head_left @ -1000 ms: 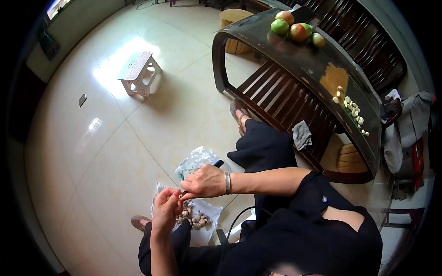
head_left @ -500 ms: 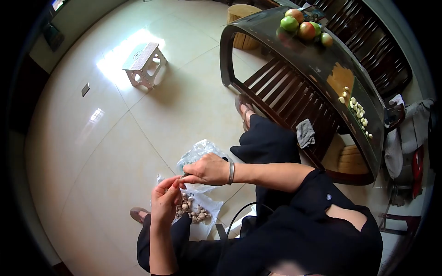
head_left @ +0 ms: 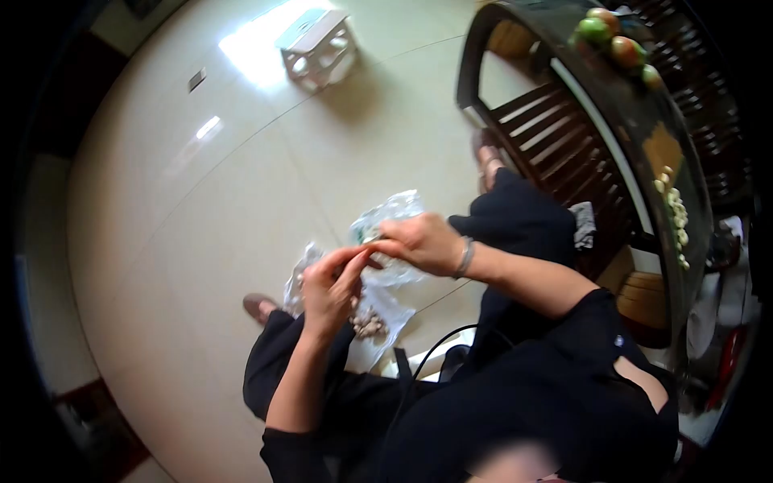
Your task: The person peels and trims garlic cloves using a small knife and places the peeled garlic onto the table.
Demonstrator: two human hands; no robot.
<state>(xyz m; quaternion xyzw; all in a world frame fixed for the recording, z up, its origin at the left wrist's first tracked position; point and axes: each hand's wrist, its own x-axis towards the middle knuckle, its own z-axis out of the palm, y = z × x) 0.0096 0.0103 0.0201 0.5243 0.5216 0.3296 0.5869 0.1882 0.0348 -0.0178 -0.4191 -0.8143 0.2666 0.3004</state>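
My left hand [head_left: 326, 294] and my right hand [head_left: 423, 244] meet fingertip to fingertip above the plastic bags. Both are closed in a pinch, and whatever small thing is between them is mostly hidden by the fingers. A metal bracelet [head_left: 465, 258] circles my right wrist. Under my left hand, small brownish-white pieces [head_left: 370, 324], like unpeeled garlic cloves, lie on a white plastic bag [head_left: 393, 310]. Another crinkled clear bag [head_left: 411, 205] is just behind my right hand.
A dark table [head_left: 672, 121] on the right holds several green-red fruits [head_left: 626, 52] and a row of pale peeled pieces [head_left: 676, 213]. A grey cloth [head_left: 583, 224] hangs at its lower shelf. A folding stool [head_left: 316, 48] stands on the tiled floor [head_left: 177, 233].
The view has tilted and shifted, so stool, table and hands appear higher and farther right. My hands stay pinched together over the bags.
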